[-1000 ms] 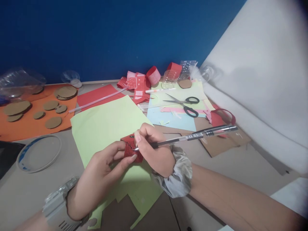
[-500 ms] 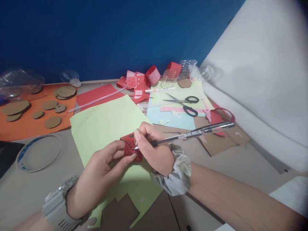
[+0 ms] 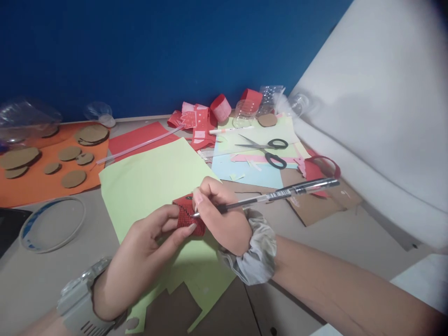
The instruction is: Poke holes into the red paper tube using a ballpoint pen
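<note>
Over the light green sheet [image 3: 154,172] on the counter [image 3: 21,275], we are pinching the red piece [image 3: 185,224] in the curled fingers of our left hand [image 3: 143,249], likely bracing it while our right hand [image 3: 226,228] is closely gripping the pen [image 3: 280,193], tip at its dark lines.

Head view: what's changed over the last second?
Very little. The whole scene sits slightly further left in the frame, so the camera probably turned a bit. Nothing taken hold of or let go.
Unchanged: left hand holds the red piece, right hand holds the pen with its tip at that piece; scissors lie open on the papers.
</note>
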`<state>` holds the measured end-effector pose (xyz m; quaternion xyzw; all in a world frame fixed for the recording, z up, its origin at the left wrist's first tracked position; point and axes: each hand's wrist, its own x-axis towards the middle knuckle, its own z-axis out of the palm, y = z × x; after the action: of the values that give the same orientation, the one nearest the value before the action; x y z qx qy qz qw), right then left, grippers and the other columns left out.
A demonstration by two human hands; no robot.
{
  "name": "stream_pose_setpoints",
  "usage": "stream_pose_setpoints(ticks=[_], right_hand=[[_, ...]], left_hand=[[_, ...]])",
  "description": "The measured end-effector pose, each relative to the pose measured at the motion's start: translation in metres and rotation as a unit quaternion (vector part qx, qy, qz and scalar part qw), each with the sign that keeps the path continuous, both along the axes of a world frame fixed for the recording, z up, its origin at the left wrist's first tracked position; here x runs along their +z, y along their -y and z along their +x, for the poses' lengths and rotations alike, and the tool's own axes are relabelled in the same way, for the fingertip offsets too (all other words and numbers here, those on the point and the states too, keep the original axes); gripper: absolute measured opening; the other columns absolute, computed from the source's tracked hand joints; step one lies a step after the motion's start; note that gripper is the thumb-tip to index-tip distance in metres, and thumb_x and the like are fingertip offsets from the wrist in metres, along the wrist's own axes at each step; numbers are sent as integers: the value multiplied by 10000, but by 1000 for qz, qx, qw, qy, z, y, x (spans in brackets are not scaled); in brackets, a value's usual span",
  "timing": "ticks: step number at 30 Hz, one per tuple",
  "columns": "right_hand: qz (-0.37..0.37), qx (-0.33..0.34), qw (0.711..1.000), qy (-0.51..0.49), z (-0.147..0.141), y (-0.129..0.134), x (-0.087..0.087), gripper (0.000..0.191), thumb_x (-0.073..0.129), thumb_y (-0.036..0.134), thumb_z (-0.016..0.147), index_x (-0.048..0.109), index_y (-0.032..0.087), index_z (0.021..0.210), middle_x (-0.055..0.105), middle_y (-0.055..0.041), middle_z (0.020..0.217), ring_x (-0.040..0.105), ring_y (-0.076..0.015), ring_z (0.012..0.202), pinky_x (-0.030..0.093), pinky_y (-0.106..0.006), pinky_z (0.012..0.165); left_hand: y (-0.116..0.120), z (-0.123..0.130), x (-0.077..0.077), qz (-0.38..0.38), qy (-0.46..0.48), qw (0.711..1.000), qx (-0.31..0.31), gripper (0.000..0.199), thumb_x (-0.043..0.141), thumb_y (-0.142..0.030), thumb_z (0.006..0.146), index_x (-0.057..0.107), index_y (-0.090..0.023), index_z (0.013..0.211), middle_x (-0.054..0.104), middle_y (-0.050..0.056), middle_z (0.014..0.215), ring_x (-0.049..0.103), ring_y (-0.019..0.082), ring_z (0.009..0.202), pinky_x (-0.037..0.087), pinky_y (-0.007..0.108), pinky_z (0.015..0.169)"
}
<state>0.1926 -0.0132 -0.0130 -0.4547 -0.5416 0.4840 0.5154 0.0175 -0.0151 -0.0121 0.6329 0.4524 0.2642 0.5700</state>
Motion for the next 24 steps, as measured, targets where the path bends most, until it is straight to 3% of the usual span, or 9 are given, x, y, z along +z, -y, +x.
stream_pose_setpoints(ticks=[24], right_hand=[[3,3,1000,16,2,0,1,342,520,218,971,364,267,670,372,36,628,348,-160,589,343,-321,567]], left_hand=[[0,0,-1,-18,14,1000,4,176,706,-403,974,688,-231,1005,848,2,987,789,141,913,572,134,781]])
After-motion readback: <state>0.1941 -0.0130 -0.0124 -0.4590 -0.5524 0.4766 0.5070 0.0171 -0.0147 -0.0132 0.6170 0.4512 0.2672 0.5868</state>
